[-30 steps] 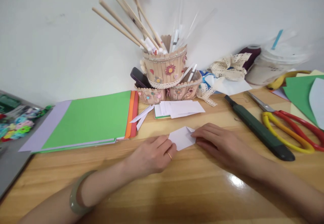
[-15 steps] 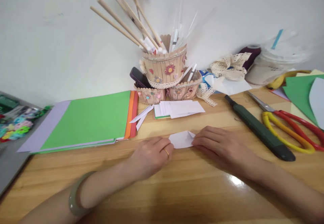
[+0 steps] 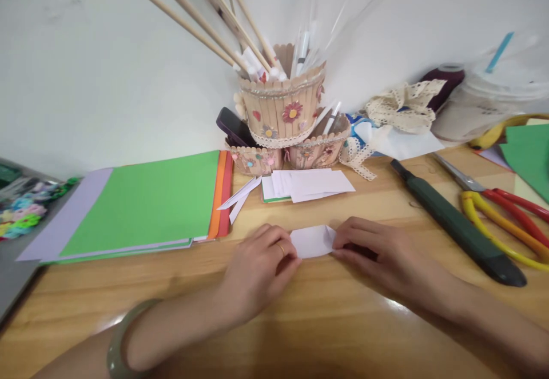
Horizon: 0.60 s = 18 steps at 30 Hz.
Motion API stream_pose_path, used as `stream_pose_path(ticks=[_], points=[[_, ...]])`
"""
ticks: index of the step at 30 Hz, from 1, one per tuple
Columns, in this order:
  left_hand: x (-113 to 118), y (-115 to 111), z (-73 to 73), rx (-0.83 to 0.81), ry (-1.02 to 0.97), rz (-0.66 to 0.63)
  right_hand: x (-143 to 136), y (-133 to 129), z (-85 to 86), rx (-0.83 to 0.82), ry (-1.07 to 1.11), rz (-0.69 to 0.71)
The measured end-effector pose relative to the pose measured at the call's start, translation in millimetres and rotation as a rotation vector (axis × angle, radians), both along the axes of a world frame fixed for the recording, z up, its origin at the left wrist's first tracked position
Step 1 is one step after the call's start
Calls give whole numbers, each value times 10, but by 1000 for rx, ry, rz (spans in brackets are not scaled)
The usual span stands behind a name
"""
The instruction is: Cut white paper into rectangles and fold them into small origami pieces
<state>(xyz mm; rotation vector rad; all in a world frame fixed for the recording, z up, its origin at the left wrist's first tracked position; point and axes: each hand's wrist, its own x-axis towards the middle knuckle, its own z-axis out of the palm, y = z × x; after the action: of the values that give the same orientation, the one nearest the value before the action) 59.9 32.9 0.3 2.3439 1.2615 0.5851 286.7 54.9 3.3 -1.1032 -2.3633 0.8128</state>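
Observation:
A small white paper piece point(image 3: 312, 242) with folded corners lies low over the wooden table, between my two hands. My left hand point(image 3: 265, 264), with a ring on one finger, pinches its left end. At the right end, the thumb and fingers of my right hand point(image 3: 377, 251) are closed on the folded edge. Just behind the paper is a stack of white paper slips point(image 3: 317, 184), with a few narrow folded strips point(image 3: 240, 196) at its left.
Green sheets point(image 3: 146, 204) lie at the left. Decorated stick baskets point(image 3: 283, 110) holding sticks and pens stand at the back. A dark green cutter point(image 3: 458, 224) and scissors point(image 3: 493, 202) with red and yellow handles are at the right, near lace point(image 3: 398, 107).
The view has shifted and come slightly closer. My left thumb now shows apart from the curled fingers at the paper's left end, and the right hand's grip has opened up a little behind its fingertips.

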Motion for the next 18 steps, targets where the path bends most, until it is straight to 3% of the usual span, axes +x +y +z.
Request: stream_pose_path(ticks=[8, 18], points=[[66, 38, 65, -237, 117, 97, -24, 5, -43, -13, -49, -28], [198, 99, 81, -320, 429, 157, -98, -35, -107, 210, -137, -98]])
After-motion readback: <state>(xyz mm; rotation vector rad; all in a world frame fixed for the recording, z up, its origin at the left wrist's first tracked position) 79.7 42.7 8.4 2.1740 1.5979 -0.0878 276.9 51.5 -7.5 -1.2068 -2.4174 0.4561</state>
